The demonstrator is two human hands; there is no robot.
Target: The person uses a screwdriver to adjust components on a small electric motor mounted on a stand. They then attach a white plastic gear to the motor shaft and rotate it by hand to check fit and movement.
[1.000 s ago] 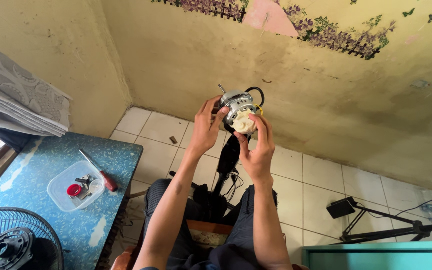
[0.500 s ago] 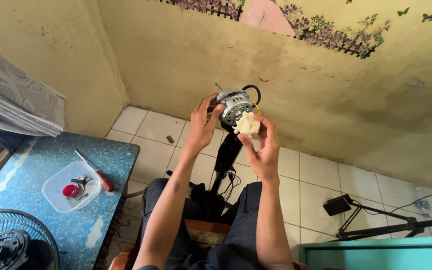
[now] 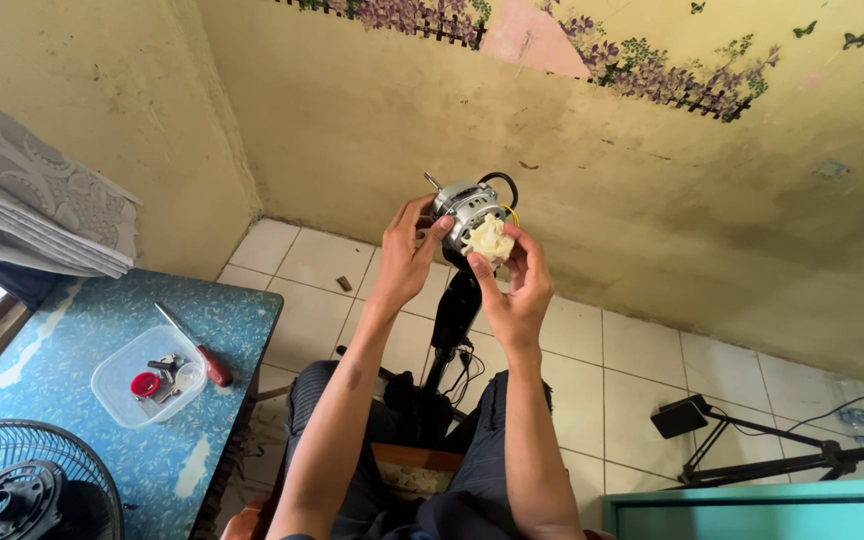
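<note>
Since a second ago, both hands sit slightly right. One fan motor [image 3: 467, 207], shaft pointing far-left, raised before me: left hand [image 3: 407, 262] grips it; right hand [image 3: 514, 290] pinches one cream gear housing [image 3: 490, 240].

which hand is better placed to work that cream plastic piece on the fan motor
Probably the right hand: its fingers already pinch the cream plastic piece at the front of the fan motor. The left hand grips the motor's side, steadying it.
</note>
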